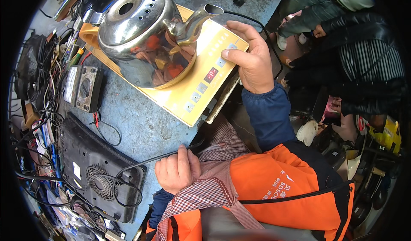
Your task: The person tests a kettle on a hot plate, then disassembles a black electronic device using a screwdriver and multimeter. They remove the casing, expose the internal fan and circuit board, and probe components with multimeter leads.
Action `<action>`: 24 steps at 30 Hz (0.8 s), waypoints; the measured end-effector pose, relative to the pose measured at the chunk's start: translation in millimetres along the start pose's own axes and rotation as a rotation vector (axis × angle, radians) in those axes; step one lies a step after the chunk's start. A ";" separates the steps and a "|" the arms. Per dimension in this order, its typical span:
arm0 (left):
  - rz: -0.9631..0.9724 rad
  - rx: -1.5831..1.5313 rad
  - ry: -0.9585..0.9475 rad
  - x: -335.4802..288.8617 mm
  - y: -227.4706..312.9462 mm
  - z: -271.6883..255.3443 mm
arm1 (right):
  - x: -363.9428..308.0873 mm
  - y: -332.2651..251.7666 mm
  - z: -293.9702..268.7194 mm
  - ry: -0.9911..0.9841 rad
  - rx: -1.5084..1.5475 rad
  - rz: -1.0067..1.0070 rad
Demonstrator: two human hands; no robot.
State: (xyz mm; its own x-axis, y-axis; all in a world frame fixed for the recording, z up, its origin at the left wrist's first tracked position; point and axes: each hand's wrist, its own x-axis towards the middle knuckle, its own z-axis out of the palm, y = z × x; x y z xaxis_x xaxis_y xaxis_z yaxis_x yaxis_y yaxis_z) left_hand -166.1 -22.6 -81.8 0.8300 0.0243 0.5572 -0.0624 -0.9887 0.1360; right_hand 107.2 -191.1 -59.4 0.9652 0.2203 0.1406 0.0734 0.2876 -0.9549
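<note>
Hands are apart: right hand (pixel 252 59) grasps the yellow cooktop (pixel 180 102) at the edge of blue table (pixel 128 123), thumb near its buttons (pixel 202 88); left hand (pixel 174 172) seems to pinch black cable (pixel 150 159). Steel kettle (pixel 137 31) stands on top, so press lightly, keeping level.

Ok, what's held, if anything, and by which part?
The right hand touches the yellow cooktop at its right corner; grip unclear. Left hand apparently pinches a black cord partway along.
</note>
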 end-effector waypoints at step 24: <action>-0.025 -0.021 0.009 2.5 2.9 -1.6 | 4.7 3.9 -3.5 0.023 0.168 0.011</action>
State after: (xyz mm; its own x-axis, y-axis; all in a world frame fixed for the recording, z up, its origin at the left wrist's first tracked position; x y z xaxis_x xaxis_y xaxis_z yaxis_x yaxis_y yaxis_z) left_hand -165.1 -25.2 -78.7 0.8264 0.0505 0.5608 -0.0535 -0.9844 0.1674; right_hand 112.9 -192.2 -63.4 0.9713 0.2039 0.1225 0.0215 0.4375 -0.8989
